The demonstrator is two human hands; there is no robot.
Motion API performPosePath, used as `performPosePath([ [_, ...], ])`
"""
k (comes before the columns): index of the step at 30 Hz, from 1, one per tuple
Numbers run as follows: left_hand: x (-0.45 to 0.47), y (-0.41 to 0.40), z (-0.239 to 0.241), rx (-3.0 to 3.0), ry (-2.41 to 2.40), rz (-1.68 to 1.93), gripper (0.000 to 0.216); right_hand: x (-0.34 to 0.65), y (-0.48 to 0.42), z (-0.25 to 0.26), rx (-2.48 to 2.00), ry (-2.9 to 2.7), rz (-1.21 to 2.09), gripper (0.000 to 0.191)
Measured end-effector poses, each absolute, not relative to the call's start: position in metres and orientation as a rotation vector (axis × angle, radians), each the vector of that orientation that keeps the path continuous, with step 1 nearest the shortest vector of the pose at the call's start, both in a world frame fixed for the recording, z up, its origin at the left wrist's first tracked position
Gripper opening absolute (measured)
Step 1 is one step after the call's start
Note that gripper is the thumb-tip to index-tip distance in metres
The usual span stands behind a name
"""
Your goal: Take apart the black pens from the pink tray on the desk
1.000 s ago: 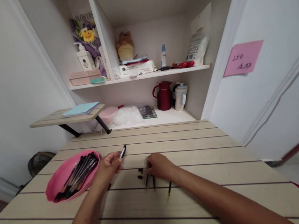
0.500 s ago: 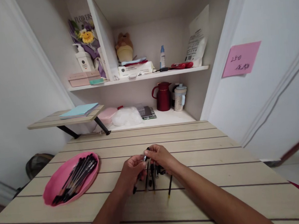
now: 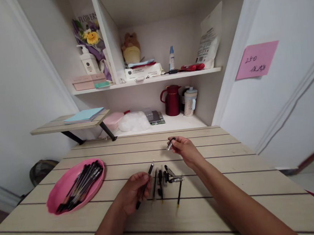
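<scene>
Nearest the camera, the left hand (image 3: 135, 194) lies low over the bench (image 3: 231, 184), its fingers curled around a black pen (image 3: 150, 169) that slants up and away, tip clear of the wood. Just to its right, loose pens and pen parts (image 3: 161, 180) lie in a tight cluster on the bench, one thin piece (image 3: 179, 194) a little apart. Off to the left sits a pink dish (image 3: 61, 190) holding a bundle of black pens (image 3: 83, 180). Further out, the right hand (image 3: 186, 151) is raised above the bench, thumb and forefinger pinching a small cap-like piece (image 3: 170, 144), well apart from the pen. In my judgement the work goes best with the pen barrel gripped firmly and kept still, the small piece held by its sides so that its open end stays free, and both kept over the bench so that nothing dropped rolls far. Beyond, a red jug (image 3: 171, 100) stands on the lower shelf.
</scene>
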State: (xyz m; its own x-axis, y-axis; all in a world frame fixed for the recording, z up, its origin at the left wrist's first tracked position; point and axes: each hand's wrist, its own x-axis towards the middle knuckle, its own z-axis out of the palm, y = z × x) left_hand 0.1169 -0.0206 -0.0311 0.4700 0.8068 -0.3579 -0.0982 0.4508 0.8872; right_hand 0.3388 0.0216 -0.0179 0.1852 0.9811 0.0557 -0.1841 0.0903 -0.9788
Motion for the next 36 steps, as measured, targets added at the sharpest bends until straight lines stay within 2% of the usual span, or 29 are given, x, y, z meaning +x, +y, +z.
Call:
performPosePath([
  [5, 0.116, -0.014, -0.036, 0.906, 0.918, 0.760, 0.031, 0.336, 0.013, -0.025, -1.541, -1.522, 1.043, 0.016],
  [9, 0.115, -0.013, -0.039, 0.867, 0.920, 0.800, 0.029, 0.322, 0.007, -0.028, -1.854, -1.978, 0.627, 0.015],
  [17, 0.120, -0.016, -0.042, 0.852, 0.898, 0.827, 0.027, 0.322, 0.004, -0.025, -1.944, -2.032, 0.444, 0.024],
  [19, 0.123, -0.019, -0.042, 0.857, 0.900, 0.833, 0.025, 0.320, 0.003, -0.022, -1.874, -1.933, 0.520, 0.027],
  [23, 0.131, -0.023, -0.044, 0.923, 0.920, 0.856, 0.026, 0.304, -0.002, -0.022, -1.456, -1.582, 1.134, 0.028],
  [25, 0.135, -0.023, -0.046, 0.974, 0.988, 0.860, 0.028, 0.293, -0.005, -0.026, -1.285, -1.392, 1.284, 0.025],
  [30, 0.138, -0.021, -0.047, 1.116, 1.152, 0.843, 0.032, 0.281, -0.006, -0.031, -1.143, -1.129, 1.305, 0.019],
  [34, 0.136, -0.023, -0.043, 1.056, 1.005, 0.799, 0.030, 0.284, -0.005, -0.028, -1.091, -1.070, 1.338, 0.022],
  [36, 0.135, -0.025, -0.041, 0.995, 0.909, 0.765, 0.030, 0.286, -0.005, -0.027, -1.033, -1.062, 1.353, 0.029],
])
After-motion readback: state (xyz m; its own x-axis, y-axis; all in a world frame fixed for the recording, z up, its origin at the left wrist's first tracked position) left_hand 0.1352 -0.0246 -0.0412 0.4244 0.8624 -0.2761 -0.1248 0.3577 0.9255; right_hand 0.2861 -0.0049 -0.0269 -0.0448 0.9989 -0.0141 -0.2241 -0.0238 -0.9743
